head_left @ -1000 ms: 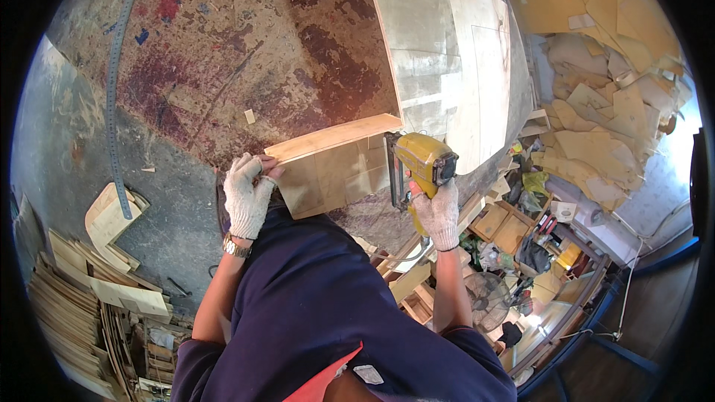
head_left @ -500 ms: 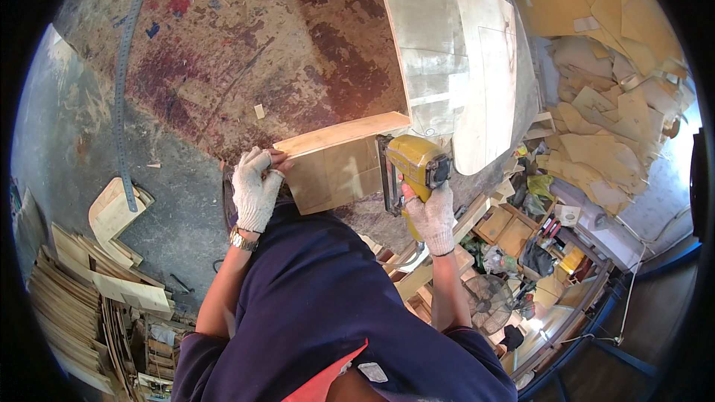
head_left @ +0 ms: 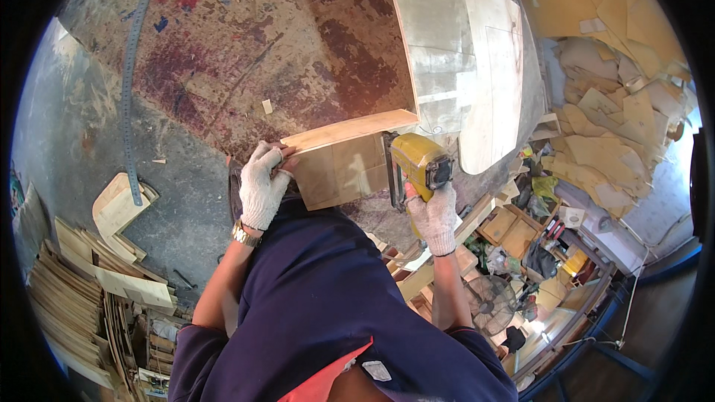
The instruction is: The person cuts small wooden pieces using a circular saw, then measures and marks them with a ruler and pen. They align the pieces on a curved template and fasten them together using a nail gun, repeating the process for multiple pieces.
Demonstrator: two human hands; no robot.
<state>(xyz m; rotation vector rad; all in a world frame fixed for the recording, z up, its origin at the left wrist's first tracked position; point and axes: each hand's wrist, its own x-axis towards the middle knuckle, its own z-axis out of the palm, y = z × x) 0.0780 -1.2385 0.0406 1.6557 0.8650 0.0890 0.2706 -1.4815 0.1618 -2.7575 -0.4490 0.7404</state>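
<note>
A plywood box piece [head_left: 342, 167] stands at the near edge of a stained, paint-spattered workbench [head_left: 246, 67]. My left hand [head_left: 262, 186], in a white knit glove, presses on the left end of the piece. Gripped in my gloved right hand [head_left: 436, 216] is a yellow nail gun [head_left: 417, 164]; its nose sits against the right side of the piece. A pale wooden strip [head_left: 350, 130] runs along the top edge of the piece.
A long steel ruler [head_left: 130, 82] lies on the bench's left side. A tall pale panel [head_left: 432, 37] and a rounded board [head_left: 499, 82] stand at the right. Plywood offcuts are stacked at lower left [head_left: 82, 283] and heaped at upper right [head_left: 611, 67]. A fan [head_left: 488, 301] sits below.
Both hands, the plywood piece and the nail gun have shifted slightly upward in view; the grip on each is unchanged.
</note>
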